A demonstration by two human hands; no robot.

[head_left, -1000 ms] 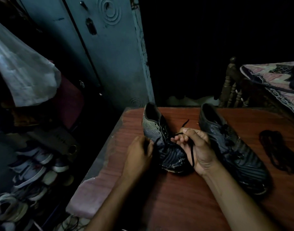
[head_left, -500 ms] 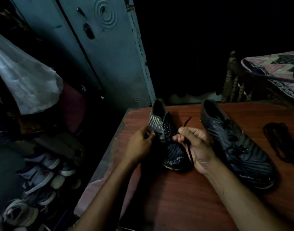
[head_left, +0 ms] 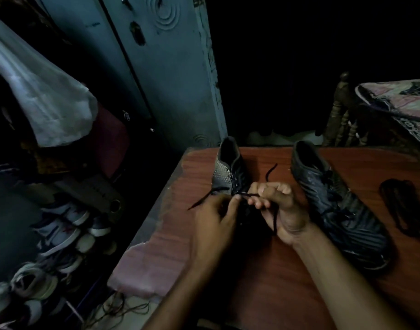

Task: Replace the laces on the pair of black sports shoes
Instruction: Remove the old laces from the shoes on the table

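Both hands work over the left shoe point(head_left: 230, 172), seen from my head camera. My left hand point(head_left: 213, 222) has its fingers curled, thumb and forefinger pinching the lace point(head_left: 244, 194) where it crosses the eyelets; one loose end of it trails out to the left, off toward the table point(head_left: 287, 277) edge. My right hand point(head_left: 279, 208) is curled too, pinching the same lace just beside the left fingertips, with another stretch hanging down across my palm and a free tip sticking up behind the knuckles.

The shoe sits heel away from me, its toe hidden under my hands. The right shoe point(head_left: 339, 203) lies well apart to the right and looks laced already. A dark bundle of laces point(head_left: 404, 206) rests further right.

I judge I am mid-threading on the left shoe. Next I need to steer a tip into the following eyelet and pull the slack even; the light is dim, so finding the hole calls for feel.
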